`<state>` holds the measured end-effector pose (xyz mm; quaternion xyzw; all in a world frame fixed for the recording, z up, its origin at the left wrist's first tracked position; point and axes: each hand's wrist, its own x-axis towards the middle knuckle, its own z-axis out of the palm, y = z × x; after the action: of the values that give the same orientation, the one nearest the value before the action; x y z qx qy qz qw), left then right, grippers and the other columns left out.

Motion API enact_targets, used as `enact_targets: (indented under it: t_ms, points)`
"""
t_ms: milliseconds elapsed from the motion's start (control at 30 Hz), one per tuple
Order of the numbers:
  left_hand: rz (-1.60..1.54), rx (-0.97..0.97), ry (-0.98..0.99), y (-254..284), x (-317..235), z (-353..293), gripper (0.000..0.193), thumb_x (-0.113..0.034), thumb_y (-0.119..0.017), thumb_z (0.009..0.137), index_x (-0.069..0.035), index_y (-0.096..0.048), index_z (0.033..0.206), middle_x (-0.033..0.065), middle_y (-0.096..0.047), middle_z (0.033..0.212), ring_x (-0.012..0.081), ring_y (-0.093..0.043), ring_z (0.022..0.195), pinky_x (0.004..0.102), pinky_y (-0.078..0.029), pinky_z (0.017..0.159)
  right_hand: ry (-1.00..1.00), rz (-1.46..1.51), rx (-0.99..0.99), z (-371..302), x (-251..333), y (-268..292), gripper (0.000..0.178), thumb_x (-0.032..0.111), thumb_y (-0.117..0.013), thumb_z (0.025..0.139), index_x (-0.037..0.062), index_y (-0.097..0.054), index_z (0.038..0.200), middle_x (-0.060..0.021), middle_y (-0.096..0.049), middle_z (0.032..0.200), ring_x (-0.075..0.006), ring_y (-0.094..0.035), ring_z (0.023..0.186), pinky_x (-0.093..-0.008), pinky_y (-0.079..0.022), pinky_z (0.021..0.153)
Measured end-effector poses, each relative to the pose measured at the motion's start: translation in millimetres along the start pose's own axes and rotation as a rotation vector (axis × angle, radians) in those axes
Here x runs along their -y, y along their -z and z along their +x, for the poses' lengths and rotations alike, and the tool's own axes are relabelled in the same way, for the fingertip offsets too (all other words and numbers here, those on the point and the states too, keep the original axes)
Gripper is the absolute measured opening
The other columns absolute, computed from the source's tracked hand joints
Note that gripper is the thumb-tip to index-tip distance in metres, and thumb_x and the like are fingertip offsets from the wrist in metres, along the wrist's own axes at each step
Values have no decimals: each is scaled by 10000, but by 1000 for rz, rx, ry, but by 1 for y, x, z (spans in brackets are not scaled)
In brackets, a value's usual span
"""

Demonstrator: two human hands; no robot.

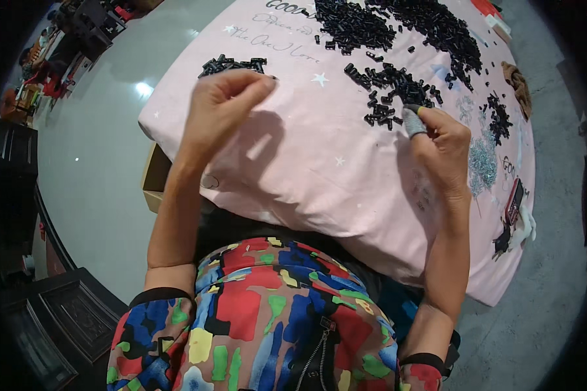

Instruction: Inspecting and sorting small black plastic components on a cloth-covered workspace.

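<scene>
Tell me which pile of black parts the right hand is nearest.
The loose middle pile, right at the fingertips of the right hand. The big heaps lie farther up the pink cloth; the small tidy cluster sits by the left hand.

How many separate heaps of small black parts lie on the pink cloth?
4: a big heap at the top, one by the right hand, one above the left hand, one far right.

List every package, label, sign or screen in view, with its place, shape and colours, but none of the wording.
Pink cloth: covers the table, dark handwriting-style print and white stars along its far edge.
Cardboard box: brown, open, under the cloth's left edge.
Small flat package: red and dark, rectangular, near the cloth's right edge.
No screens or signs visible.
</scene>
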<state>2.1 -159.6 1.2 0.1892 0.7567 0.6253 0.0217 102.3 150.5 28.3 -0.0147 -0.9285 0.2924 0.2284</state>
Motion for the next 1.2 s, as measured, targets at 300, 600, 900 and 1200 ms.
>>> enact_targets:
  t_ms: [300, 600, 900, 1200]
  points:
    - [540, -250, -47, 25, 17, 12, 238, -163, -745, 853, -39, -769, 1055, 93, -744, 860, 126, -648, 730, 273, -534, 698, 208, -265, 205, 1, 6, -8, 105, 124, -670, 770, 61, -695, 850, -102, -632, 805, -307, -628, 825, -425, -497, 721]
    - [368, -147, -219, -6, 6, 16, 223, -87, -721, 903, -43, -752, 1120, 78, -742, 1009, 117, -676, 869, 252, -550, 771, 138, -151, 152, 1, -2, -2, 152, 86, -627, 753, 38, -698, 878, -131, -632, 798, -331, -629, 797, -429, -500, 728]
    - [633, 522, -616, -92, -22, 20, 294, -195, -641, 938, -22, -691, 1170, 196, -636, 1294, 366, -566, 1220, 440, -461, 1045, -12, 4, 163, 1, -5, 6, 188, 62, -591, 721, -10, -695, 861, -177, -679, 764, -290, -658, 652, -376, -523, 655]
    - [454, 328, -414, -109, -28, 52, 184, -84, -686, 869, -40, -764, 1030, 176, -720, 973, 314, -690, 856, 390, -548, 787, -172, 248, 94, 5, -22, 3, 216, 30, -571, 757, -15, -722, 905, -76, -655, 675, -95, -570, 620, -292, -487, 602]
